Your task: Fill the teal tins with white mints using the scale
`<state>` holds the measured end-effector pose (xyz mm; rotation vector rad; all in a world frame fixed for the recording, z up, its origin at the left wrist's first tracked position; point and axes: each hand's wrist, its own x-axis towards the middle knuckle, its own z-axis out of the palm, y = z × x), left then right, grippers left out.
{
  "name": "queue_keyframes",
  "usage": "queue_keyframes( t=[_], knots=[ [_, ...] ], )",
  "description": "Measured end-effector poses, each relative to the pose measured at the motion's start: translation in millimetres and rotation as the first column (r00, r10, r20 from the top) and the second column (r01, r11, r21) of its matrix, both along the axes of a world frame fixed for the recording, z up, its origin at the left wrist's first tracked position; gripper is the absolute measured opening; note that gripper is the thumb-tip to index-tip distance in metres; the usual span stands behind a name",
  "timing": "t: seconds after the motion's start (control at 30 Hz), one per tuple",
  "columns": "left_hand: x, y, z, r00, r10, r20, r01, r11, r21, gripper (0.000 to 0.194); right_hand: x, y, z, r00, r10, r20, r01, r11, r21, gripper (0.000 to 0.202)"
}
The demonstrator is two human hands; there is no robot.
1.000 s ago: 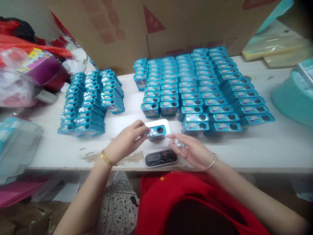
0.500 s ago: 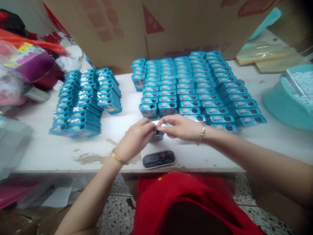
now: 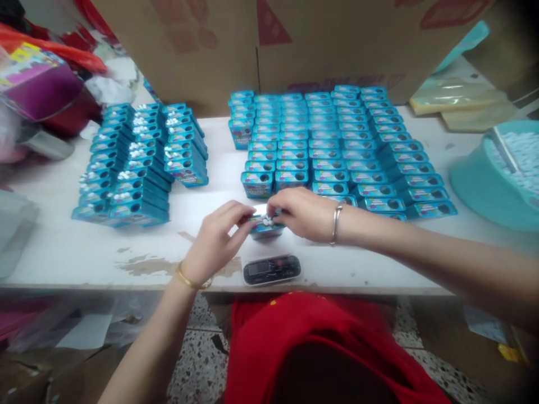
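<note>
A small blue tin (image 3: 266,231) with white pellets (image 3: 266,220) on its top stands on the scale (image 3: 272,270), whose dark display faces me. My left hand (image 3: 221,238), with a gold bangle, pinches the tin's left edge between thumb and fingers. At the right side of the tin, my right hand (image 3: 301,214), with a silver bangle, has its fingers bent together at the pellets; whether it holds any is hidden. Rows of blue tins (image 3: 256,184) stand just behind. More blue tins with white pellets on top (image 3: 138,210) stand in rows at the left.
A turquoise basin (image 3: 475,185) of white pellets is at the right. A large cardboard box (image 3: 227,50) closes off the back. Clear plastic bags (image 3: 475,101) lie at the back right. A purple and red container (image 3: 46,92) sits at the far left.
Both hands have shifted slightly apart, so the tin's top and the pellets on it now show. The whole view has also moved a little.
</note>
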<state>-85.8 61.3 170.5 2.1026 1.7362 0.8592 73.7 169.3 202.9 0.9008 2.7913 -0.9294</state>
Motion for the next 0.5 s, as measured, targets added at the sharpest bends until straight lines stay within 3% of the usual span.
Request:
queue_keyframes(
  t=[0.1,0.17,0.2,0.27,0.33,0.37,0.43,0.5],
  knots=[
    [-3,-4,1.1,0.999,0.036,-0.001,-0.036,0.999,0.024,0.015,5,3,-0.3,0.988,-0.084,-0.128,0.075,0.994,-0.073,0.01],
    [-7,-8,1.5,0.997,0.082,0.0,-0.082,0.995,0.05,0.015,15,5,0.0,0.954,-0.208,-0.214,0.137,0.942,-0.305,0.008],
    [-9,-10,1.3,0.994,0.108,0.001,-0.108,0.992,0.062,0.014,21,5,-0.3,0.928,-0.287,-0.236,0.151,0.872,-0.466,0.008],
    [-13,-16,0.1,0.987,0.158,0.006,-0.158,0.984,0.08,0.013,38,3,-3.7,0.862,-0.456,-0.222,0.145,0.64,-0.754,0.011],
    [-17,-21,-1.8,0.98,0.196,0.011,-0.197,0.977,0.081,0.012,57,-2,-12.0,0.784,-0.603,-0.148,0.138,0.401,-0.905,0.016],
    [-19,-24,-2.8,0.977,0.211,0.012,-0.211,0.974,0.077,0.012,67,-6,-17.8,0.75,-0.654,-0.104,0.144,0.313,-0.939,0.017],
    [-22,-28,-4.6,0.971,0.239,0.006,-0.239,0.969,0.066,0.013,84,-15,-30.5,0.705,-0.709,-0.028,0.167,0.204,-0.965,0.018],
    [-26,-32,-7.1,0.962,0.272,-0.005,-0.271,0.961,0.057,0.014,95,-23,-40.9,0.698,-0.716,0.018,0.205,0.175,-0.963,0.018]
  ],
)
